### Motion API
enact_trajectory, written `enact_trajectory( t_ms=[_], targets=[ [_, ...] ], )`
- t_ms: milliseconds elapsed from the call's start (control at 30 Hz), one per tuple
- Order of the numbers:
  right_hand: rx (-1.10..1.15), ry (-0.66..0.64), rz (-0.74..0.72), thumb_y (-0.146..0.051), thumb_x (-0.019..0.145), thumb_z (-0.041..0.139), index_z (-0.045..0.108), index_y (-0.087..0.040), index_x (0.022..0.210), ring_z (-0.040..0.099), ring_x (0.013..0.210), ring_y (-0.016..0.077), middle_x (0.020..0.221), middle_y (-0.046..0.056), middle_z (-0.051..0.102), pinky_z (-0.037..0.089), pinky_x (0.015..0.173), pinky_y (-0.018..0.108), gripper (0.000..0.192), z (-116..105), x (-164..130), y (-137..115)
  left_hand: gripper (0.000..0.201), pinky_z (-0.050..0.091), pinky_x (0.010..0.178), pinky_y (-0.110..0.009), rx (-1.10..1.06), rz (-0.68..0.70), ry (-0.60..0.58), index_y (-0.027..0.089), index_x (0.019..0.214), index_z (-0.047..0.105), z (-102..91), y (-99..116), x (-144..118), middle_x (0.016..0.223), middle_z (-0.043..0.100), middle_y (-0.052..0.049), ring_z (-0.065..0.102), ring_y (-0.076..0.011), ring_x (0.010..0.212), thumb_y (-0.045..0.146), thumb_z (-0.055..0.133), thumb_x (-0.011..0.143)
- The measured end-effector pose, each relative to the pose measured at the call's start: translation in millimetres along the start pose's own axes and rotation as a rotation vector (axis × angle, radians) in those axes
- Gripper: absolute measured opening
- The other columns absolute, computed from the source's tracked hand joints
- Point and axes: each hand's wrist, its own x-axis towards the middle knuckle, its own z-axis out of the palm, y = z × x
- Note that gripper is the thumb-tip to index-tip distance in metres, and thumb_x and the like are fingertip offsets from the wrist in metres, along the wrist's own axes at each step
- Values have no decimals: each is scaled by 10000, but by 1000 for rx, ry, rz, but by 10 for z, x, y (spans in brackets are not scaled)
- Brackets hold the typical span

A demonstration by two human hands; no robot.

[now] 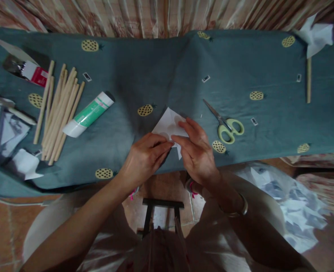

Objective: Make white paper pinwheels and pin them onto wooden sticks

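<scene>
Folding: both hands work a small white paper piece at the near edge of the counter, which is draped in a teal cloth with pineapple prints.
Left hand: the left hand pinches the paper's lower corner between thumb and fingertips, closed on it.
Right hand: the right hand lies over the paper's right side, fingers pressing it flat and thumb meeting the left hand's fingertips at the same corner, so it too grips the paper.
Doing it well: I judge a crease is being set. It would pay to keep the edges aligned before pressing, hold the sheet flat against the cloth, and run a fingertip along the fold from the pinched corner outward, since the soft cloth gives little backing.
Paper look: white, thin, folded into a pointed, roughly triangular shape whose tip aims away from the person. A small flap shows below the right hand. Its lower part is hidden by the fingers.
Nearby right: scissors with pale green handles lie just beside the right hand, blades shut.
Nearby left: a green and white glue tube and a bundle of wooden sticks lie well apart from the hands.
</scene>
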Motion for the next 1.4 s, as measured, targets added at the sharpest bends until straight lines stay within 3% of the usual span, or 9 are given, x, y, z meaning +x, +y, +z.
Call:
enact_trajectory(
  t_ms=[333,667,1000,1100,1233,1400],
  targets=[
    [52,-35,20,-133,939,419,646,-283,1148,313,1458,267,1461,15,489,367,1148,523,342,9,-2,19,148,568,712,-261,13,-21,-16,132,1010,679,7,-4,3,960,679,-89,660,-156,843,154,566,917],
    [-1,9,120,-230,956,452,531,-249,1354,452,1379,275,1455,79,508,376,1159,507,406,-166,72,108,155,581,727,-272,60,5,2,149,1011,682,7,7,1,953,688,-83,666,-157,852,156,552,926],
    [110,24,189,-217,936,502,656,-167,1153,624,1192,238,1259,125,661,513,1036,441,271,-298,50,10,182,554,776,-341,162,62,51,167,1033,684,-245,-171,36,1034,677,-104,617,-209,929,131,566,900],
    [124,23,187,-221,932,509,662,-158,1135,640,1161,249,1238,132,674,525,1006,455,262,-293,35,-15,187,527,771,-363,172,110,64,134,1054,669,-191,-72,42,1014,675,-115,593,-225,924,170,633,874],
    [109,14,181,-227,930,511,660,-187,1138,648,1132,246,1225,116,681,535,982,457,259,-287,28,-33,181,480,744,-381,256,155,-13,171,1057,657,-65,55,46,973,695,-78,604,-232,900,227,634,886],
    [124,24,180,-224,925,517,663,-198,1130,653,1127,239,1219,110,684,535,981,454,253,-293,16,-19,241,508,843,-385,204,56,16,216,1146,621,-105,-13,44,1065,688,-72,616,-229,1006,279,600,915]
  ],
)
